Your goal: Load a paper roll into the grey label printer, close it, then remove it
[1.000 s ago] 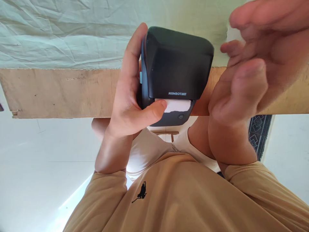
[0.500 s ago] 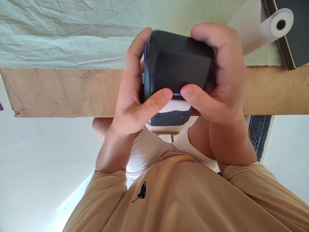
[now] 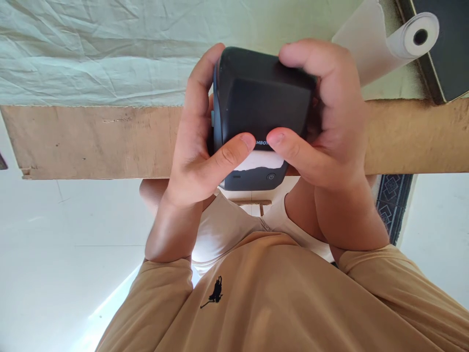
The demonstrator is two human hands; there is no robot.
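Note:
Between both hands sits a black label printer [image 3: 264,102], held over the front edge of the table. My left hand [image 3: 198,142] grips its left side, thumb pressed on the front of the cover. On the opposite side my right hand [image 3: 330,112] is wrapped round the printer, its thumb near the partly covered white lettering. A strip of white paper [image 3: 262,160] with a ragged edge sticks out of the front slot. Below the paper a power button shows at the right. The printer's underside is hidden.
A white paper roll [image 3: 414,39], partly unrolled, lies at the upper right. Beside it is a dark flat object with a metallic rim [image 3: 439,54]. Pale green cloth [image 3: 110,49] covers the table behind a bare wooden edge [image 3: 91,142].
Both hands and the printer have shifted slightly to the left together. The grip looks the same. The paper roll appears a little further left in view.

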